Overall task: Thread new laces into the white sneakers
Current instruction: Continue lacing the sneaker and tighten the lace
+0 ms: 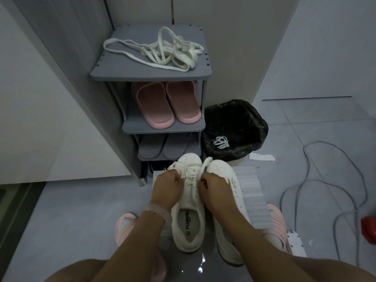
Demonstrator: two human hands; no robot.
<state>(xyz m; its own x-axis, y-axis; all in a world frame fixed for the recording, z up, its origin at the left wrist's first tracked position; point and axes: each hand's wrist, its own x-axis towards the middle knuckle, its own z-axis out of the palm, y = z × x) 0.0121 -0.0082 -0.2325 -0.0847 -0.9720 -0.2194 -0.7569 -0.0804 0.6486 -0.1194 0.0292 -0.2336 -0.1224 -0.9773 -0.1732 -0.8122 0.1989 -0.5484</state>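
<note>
Head-cam view looking down at a grey tiled floor w/ a person crouching over two white sneakers.

Far left: pale wall and cabinet side, nothing in play. Lower left, a pink slipper [126, 226] on the person's foot, partly hidden by the forearm.

Centre-left: a grey shoe rack [195, 75] against the cabinet. On its top shelf, a loose tangle of white laces [162, 51], prob. parked there within reach. Shelf below holds pink slides [164, 104]; next one down, grey slippers [164, 147].

Centre, in front of the rack: the left hand [165, 187], bracelet at wrist, fingers curled, pinching a lace end at the left side of the eyelets. The left sneaker [189, 224] sits toe-away, heel toward the person, so the lace rows face up for threading; several crossings are already in. The right hand [212, 188] is likewise clenched on the other lace end, which loops up past the toe. Looks like both ends are being pulled taut, approx. mid-lacing.

Just right, touching it: the right sneaker [225, 192], mostly hidden under the forearm; can't tell if it's laced.

Right of the rack: a bin w/ black liner [236, 119], a bundle of laces [221, 141] inside, likely the discarded ones. Far right: grey cable [317, 180] looping on the floor.
</note>
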